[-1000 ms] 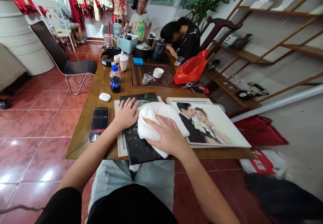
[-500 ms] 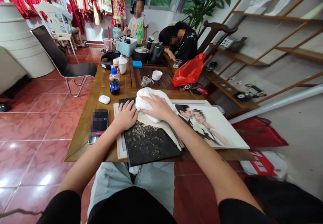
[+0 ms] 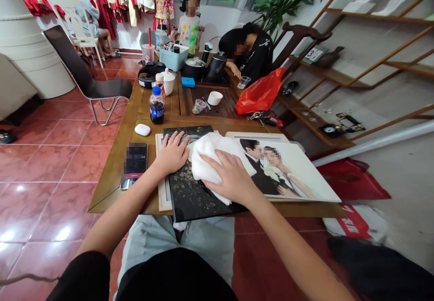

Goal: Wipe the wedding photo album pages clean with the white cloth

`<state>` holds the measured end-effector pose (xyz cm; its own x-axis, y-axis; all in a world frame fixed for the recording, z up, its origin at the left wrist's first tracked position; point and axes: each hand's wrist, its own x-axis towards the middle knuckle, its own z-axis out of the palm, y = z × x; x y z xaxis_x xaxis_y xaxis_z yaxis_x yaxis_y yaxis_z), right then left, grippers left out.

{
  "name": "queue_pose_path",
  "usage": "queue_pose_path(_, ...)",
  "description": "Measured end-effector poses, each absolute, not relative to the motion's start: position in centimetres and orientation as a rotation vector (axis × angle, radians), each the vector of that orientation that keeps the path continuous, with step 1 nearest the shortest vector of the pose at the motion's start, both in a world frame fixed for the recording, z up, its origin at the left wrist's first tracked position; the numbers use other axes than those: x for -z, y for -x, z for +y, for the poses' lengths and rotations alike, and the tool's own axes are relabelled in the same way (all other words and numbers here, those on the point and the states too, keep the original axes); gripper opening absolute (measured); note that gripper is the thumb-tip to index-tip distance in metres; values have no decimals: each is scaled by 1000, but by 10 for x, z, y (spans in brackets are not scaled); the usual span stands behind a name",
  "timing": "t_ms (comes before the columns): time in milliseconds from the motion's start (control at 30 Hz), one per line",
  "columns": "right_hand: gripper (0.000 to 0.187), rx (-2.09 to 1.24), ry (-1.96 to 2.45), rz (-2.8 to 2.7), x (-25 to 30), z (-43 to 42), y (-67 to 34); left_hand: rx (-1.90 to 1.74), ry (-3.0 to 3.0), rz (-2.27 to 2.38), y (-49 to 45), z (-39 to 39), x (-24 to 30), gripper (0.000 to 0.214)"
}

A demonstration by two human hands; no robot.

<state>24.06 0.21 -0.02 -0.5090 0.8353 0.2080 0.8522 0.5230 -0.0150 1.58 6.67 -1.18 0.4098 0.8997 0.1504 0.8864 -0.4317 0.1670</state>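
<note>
A dark, gold-speckled photo panel (image 3: 190,197) lies at the near edge of the wooden table (image 3: 115,165), on top of a light frame (image 3: 162,192). My left hand (image 3: 172,154) rests flat on the panel's left part, fingers spread. My right hand (image 3: 230,179) presses a white cloth (image 3: 212,156) onto the panel's right side, fingers curved over it. Just right of the cloth lies a large printed wedding portrait (image 3: 298,170).
A phone (image 3: 134,163) and a white earbud case (image 3: 142,129) lie left of the panel. Farther back stand a cola bottle (image 3: 156,106), cups, a kettle (image 3: 215,66) and a red plastic bag (image 3: 259,94). Two people sit at the far end. A black chair (image 3: 84,75) stands left.
My right hand carried the cloth up to the panel's far edge, then drew it back toward me across the surface. My left hand stayed where it was.
</note>
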Motion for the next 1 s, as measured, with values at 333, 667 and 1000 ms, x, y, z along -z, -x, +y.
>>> queue_pose_path(333,65,171,1394,-2432,12,-59,-238,-331,-2573,1655,-17,66,10,55)
queue_pose_path(667,82,-39,1222,-2523,9,-75,-184,-273,-2578,1681,-16,73,15,54)
queue_pose_path(1000,73,67,1375,-2446,12,-80,-216,-324,-2573,1667,-17,65,10,55)
